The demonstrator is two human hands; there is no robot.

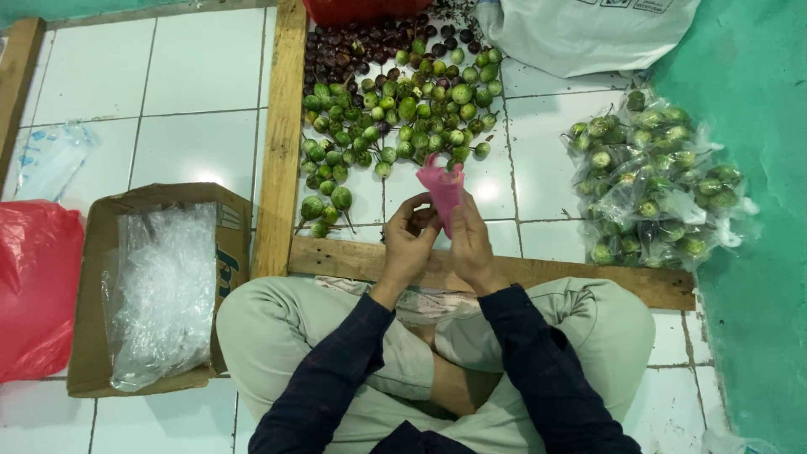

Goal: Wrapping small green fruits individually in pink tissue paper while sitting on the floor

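Note:
Both hands meet above the white tiled floor, just past my crossed legs. My left hand (409, 240) and my right hand (471, 244) together pinch a small pink plastic bag (441, 183) that stands up between the fingertips with its mouth upward. Beyond it lies a heap of small round green eggplants (395, 118), with dark purple ones (353, 50) further back. The heap is bounded by wooden planks (282, 134).
A cardboard box (101, 252) holding clear plastic bags (164, 290) sits at my left, next to a red plastic bag (34, 286). Packed clear bags of green eggplants (651, 181) pile up at the right by a teal wall (748, 210). A white sack (588, 29) lies at the back.

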